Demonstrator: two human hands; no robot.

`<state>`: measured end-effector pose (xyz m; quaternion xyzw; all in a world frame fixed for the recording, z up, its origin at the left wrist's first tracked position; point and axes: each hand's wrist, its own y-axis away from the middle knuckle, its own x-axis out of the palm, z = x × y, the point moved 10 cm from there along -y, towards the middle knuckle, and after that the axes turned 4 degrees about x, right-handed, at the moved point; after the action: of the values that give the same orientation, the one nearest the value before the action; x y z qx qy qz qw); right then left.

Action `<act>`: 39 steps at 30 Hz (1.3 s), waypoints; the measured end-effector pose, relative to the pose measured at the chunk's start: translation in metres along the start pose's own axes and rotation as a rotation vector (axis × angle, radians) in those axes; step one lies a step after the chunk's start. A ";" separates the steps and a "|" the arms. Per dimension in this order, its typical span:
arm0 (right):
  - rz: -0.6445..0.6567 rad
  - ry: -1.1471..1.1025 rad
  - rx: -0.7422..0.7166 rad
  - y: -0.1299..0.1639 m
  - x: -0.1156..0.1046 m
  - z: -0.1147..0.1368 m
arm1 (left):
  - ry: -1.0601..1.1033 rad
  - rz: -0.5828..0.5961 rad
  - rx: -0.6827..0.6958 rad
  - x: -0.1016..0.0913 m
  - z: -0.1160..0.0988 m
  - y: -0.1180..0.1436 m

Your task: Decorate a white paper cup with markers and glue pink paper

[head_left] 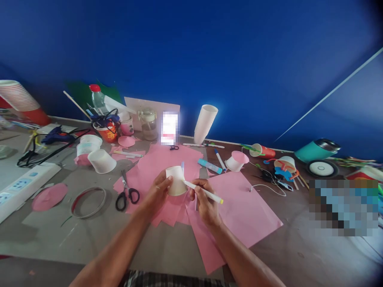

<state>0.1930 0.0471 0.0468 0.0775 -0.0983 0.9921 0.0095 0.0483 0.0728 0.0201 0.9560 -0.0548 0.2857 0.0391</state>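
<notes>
A white paper cup point(176, 181) is gripped at its left side by my left hand point(161, 185), above the pink paper point(158, 159). My right hand point(206, 201) pinches a white marker point(209, 192) with a yellow end. The marker's other end points at the right side of the cup; whether it touches, I cannot tell. Left of my left hand lie scissors point(127, 193) with black handles, their blades on the pink paper. A blue glue stick point(210, 166) rests beyond my right hand, beside a blue-and-white marker point(220, 160).
A tape ring point(88, 202), a white cup point(102, 161) and a power strip point(18, 189) are at left. A leaning cup stack point(206, 123), a glass jar point(148, 124) and a bright screen point(169, 127) stand along the blue wall. A teal flask point(314, 150) lies at right.
</notes>
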 end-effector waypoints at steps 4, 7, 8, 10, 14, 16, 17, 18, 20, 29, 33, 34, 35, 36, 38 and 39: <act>0.005 -0.007 0.002 0.000 0.000 0.000 | 0.005 0.007 0.000 0.002 -0.001 0.000; 0.015 -0.038 -0.002 0.000 0.001 0.000 | 0.007 0.020 0.006 0.003 -0.002 0.001; 0.019 -0.044 -0.008 0.000 0.001 0.000 | 0.005 0.020 0.010 0.003 -0.002 0.001; 0.026 -0.042 -0.015 0.000 0.002 0.002 | -0.003 0.015 0.017 0.002 -0.003 0.001; 0.041 -0.026 -0.019 0.001 0.004 0.005 | -0.003 0.023 0.014 0.001 -0.001 0.000; 0.050 -0.009 -0.033 0.001 0.005 0.008 | 0.001 0.033 0.015 0.001 0.000 0.000; 0.052 0.003 -0.043 0.001 0.006 0.010 | 0.000 0.034 0.017 0.001 0.000 0.000; 0.054 0.016 -0.053 0.002 0.006 0.012 | -0.001 0.035 0.018 0.001 0.000 0.000; 0.056 0.036 -0.063 0.002 0.007 0.014 | -0.006 0.035 0.019 0.001 -0.001 0.000; 0.064 0.103 -0.056 0.001 0.007 0.015 | -0.002 0.017 -0.002 0.001 0.001 0.000; 0.060 0.103 -0.071 0.001 0.006 0.016 | 0.007 -0.003 -0.004 0.000 0.000 0.000; 0.057 0.100 -0.073 0.002 0.006 0.016 | 0.009 -0.004 0.002 0.000 -0.001 0.000; 0.053 0.100 -0.073 0.002 0.005 0.015 | 0.009 -0.002 0.007 0.000 -0.002 0.000; 0.050 0.104 -0.069 0.002 0.005 0.015 | 0.008 0.001 0.014 0.000 -0.002 0.000; 0.048 0.113 -0.061 0.001 0.005 0.013 | 0.004 0.002 0.025 -0.001 -0.002 -0.001; 0.046 0.114 -0.057 0.001 0.005 0.013 | 0.002 0.002 0.029 -0.002 -0.002 -0.001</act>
<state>0.1901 0.0432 0.0596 0.0183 -0.1278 0.9916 -0.0055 0.0457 0.0740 0.0203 0.9561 -0.0516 0.2874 0.0251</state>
